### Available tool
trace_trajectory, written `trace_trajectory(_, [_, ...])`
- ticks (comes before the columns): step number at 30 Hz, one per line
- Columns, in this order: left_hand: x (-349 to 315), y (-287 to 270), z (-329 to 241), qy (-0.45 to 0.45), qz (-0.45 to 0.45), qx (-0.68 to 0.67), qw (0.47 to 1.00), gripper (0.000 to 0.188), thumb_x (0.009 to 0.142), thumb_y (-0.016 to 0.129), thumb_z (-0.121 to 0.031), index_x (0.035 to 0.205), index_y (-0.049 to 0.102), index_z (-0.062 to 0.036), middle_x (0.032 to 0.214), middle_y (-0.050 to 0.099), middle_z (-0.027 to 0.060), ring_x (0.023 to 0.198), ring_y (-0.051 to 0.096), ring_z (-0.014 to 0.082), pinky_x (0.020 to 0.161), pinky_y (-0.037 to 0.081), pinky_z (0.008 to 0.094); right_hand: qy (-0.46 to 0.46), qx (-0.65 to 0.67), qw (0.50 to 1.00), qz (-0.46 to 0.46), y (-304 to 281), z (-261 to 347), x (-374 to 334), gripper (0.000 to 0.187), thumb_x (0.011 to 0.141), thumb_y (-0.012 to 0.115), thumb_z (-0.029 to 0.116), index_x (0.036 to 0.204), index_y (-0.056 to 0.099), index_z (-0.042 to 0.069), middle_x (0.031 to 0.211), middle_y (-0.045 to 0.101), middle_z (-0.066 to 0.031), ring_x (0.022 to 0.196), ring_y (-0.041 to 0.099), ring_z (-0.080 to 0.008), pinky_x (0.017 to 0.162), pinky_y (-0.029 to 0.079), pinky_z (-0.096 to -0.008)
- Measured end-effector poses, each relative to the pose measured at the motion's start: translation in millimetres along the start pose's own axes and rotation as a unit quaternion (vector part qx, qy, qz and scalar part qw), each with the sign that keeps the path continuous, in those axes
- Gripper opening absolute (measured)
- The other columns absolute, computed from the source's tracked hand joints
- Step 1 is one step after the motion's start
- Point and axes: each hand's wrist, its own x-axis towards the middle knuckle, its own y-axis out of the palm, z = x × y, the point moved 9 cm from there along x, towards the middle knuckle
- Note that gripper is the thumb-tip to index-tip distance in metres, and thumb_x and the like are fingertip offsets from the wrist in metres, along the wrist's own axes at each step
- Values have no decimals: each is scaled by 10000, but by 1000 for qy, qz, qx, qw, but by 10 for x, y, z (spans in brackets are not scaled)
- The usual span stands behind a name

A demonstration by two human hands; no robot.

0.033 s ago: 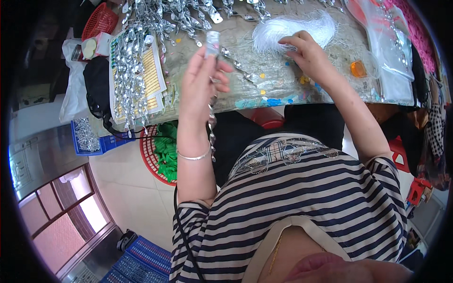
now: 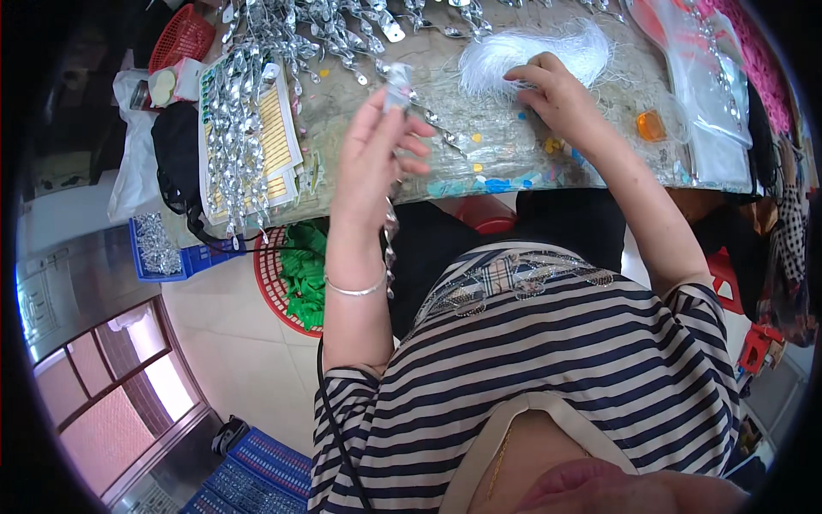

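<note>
My left hand (image 2: 373, 158) is raised over the table's near side, with a silver bracelet on its wrist. Its thumb and fingers grip a strand of shiny silver twisted pieces; the strand's flat silver end piece (image 2: 397, 87) sticks up above the fingers. The strand's twisted tail (image 2: 390, 244) dangles below the hand past the table edge. At a bundle of fine white thread (image 2: 548, 53), my right hand (image 2: 556, 98) has thumb and forefinger curled close together. Whether a thread lies between them is too fine to make out. Another silver strand (image 2: 441, 128) lies on the table between my hands.
Many silver twisted strands (image 2: 295, 34) cover the far left, and more hang over a yellow-striped sheet (image 2: 276, 116). An orange block (image 2: 651, 126) and clear plastic bags (image 2: 715, 111) lie at right. A red basket of green pieces (image 2: 265, 270) stands below the left edge.
My left hand has moved slightly right and nearer me, carrying the silver strand. The right hand has barely shifted at the white thread.
</note>
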Motion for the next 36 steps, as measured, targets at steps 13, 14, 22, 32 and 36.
trace_trajectory(13, [-240,131,430,-67,13,28,997,276,936,470,-159,1168,505,-14,866,612,42,635,534,30,464,364,156,24,117,992,50,-17,4,-52,90,848,612,126,895,619,50,942,540,-17,865,524,-124,728,404,-243])
trace_trajectory(14, [-236,153,430,-67,13,27,997,276,936,470,-159,1168,505,-14,866,612,42,635,534,30,464,364,156,44,131,989,52,-50,26,-73,86,856,609,134,892,623,57,950,546,-3,866,511,-106,725,389,-234])
trace_trajectory(22, [-145,370,174,0,-41,86,995,276,880,596,-166,1133,581,-59,749,586,-17,529,440,5,447,321,141,30,180,982,46,-245,389,-97,109,853,617,168,883,622,64,979,577,2,901,521,-106,793,389,-248])
trace_trajectory(32, [64,524,137,37,-32,120,992,210,822,676,-198,929,651,-20,713,590,-18,631,483,43,564,396,204,14,200,977,72,-85,493,-104,105,838,622,139,863,605,39,953,567,-5,914,517,-108,792,389,-249])
trace_trajectory(36, [39,469,135,29,-51,125,990,209,818,682,-190,904,661,-1,689,579,-27,619,466,32,558,383,194,25,208,974,83,-62,485,-103,110,835,619,132,888,609,37,970,565,-23,941,530,-145,823,398,-268])
